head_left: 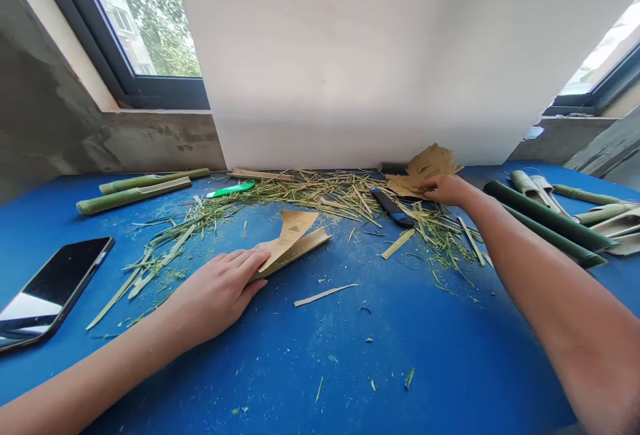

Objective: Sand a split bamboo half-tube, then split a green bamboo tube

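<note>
Right forearm [520,261] lies nearest; right hand [440,188] touches brown sheets [433,163], finger closure unclear; left hand [223,288] clamps printed sheet [291,231] and bamboo piece [294,255] against blue table [450,355]; loosened grip could let bamboo piece roll

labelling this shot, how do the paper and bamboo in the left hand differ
The paper bends up; the bamboo is straight. The paper is thin with a dark print; the bamboo is thicker and hollowed. The paper lies above, the bamboo beneath. The left hand holds both.
</note>
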Demonstrator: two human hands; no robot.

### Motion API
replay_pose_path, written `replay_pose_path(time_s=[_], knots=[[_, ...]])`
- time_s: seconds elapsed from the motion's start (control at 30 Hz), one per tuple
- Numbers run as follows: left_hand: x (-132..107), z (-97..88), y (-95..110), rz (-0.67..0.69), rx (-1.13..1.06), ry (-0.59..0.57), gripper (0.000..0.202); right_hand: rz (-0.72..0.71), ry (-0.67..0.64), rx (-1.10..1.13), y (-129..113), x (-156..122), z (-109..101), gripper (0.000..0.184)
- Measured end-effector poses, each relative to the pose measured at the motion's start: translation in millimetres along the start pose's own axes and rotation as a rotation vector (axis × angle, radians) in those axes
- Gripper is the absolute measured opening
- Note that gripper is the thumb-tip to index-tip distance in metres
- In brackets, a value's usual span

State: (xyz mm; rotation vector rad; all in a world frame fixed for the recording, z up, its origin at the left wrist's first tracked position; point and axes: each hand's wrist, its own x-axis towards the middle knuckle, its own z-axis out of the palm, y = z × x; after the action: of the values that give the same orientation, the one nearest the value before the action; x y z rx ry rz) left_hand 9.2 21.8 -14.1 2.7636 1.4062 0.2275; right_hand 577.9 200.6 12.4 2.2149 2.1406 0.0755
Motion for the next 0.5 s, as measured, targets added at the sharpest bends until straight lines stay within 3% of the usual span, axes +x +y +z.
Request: replay_pose_path(time_s=[0.23, 0.37, 0.5], knots=[[-1.5, 3.4, -2.7, 0.008, -0.011, 0.010, 0.047, -0.002, -0.009, -0.066, 4.2, -6.8, -7.8, 0.063], [-1.5, 2.4, -2.6, 0.000, -0.027, 0.008, 0.048, 0.001, 0.073, -0.045, -7.4, -16.7, 1.0, 0.040], [-0.2, -0.5, -0.1, -0.011, -0.038, 0.000, 0.047, 0.085, 0.281, 0.060, -13.2, -22.5, -1.9, 0.030]])
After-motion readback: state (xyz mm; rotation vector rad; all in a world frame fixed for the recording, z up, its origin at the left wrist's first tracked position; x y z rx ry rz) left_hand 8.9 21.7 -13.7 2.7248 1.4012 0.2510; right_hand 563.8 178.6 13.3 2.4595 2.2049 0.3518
